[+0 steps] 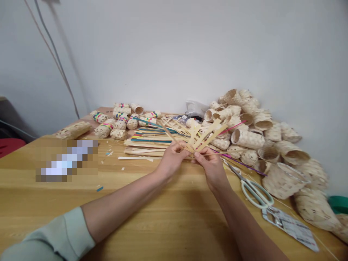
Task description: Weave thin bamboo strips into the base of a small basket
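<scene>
1. At frame centre, just above the table point(54, 214), a fan of crossed split-bamboo strips point(203, 139) is held between the person's left hand point(171, 161) and right hand point(212, 168).
2. Both hands are closed in a pinch, thumbs and fingers pressed on the strips where they cross. The hands stand close together, and the crossing lies between and just above them.
3. The wider strips radiate upward and to the right of the crossing, toward the pile at right. Thinner strands run out to the upper left. The fan has no single long axis.
4. Directly beyond the hands, a loose stack of flat strips point(148, 145), some edged in blue and other colours, lies on the table. A thin purple strip point(241, 164) runs toward the right.
5. Right of the hands lie scissors with pale green handles point(255, 194). Behind them, woven cone-shaped baskets point(246, 137) are heaped against the wall.
6. At upper left stand woven rolls with multicoloured bands point(116, 121).
7. At lower right, a printed packet point(290, 228) lies on the table; its print is too small to read. A pixelated patch point(65, 161) hides an item at left.
</scene>
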